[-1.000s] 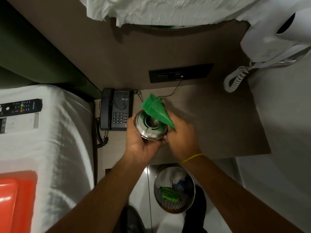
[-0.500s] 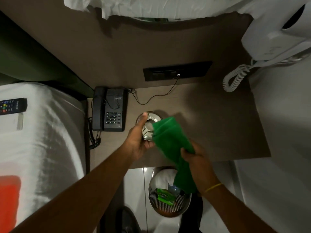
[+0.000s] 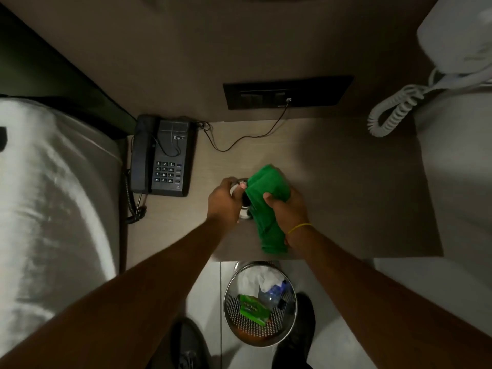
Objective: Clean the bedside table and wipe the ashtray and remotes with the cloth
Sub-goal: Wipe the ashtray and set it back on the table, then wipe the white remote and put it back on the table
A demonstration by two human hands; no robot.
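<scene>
A round metal ashtray (image 3: 243, 213) is over the middle of the brown bedside table (image 3: 346, 198), mostly hidden by my hands and the cloth. My left hand (image 3: 225, 201) grips its left rim. My right hand (image 3: 286, 209) presses the green cloth (image 3: 267, 206) against the ashtray's right side. The cloth's lower end hangs down towards the table's front edge. No remote shows in this view.
A black desk phone (image 3: 162, 158) sits at the table's left rear, its thin cable running to a dark wall socket panel (image 3: 287, 93). A white bed (image 3: 53, 198) lies left. A mesh waste bin (image 3: 259, 304) stands below the table's front edge. A white coiled cord (image 3: 391, 113) hangs at right.
The ashtray has come down from a raised position to the table. The cloth has moved from inside its bowl to over its right side. The view has shifted, so the remotes on the bed are out of frame.
</scene>
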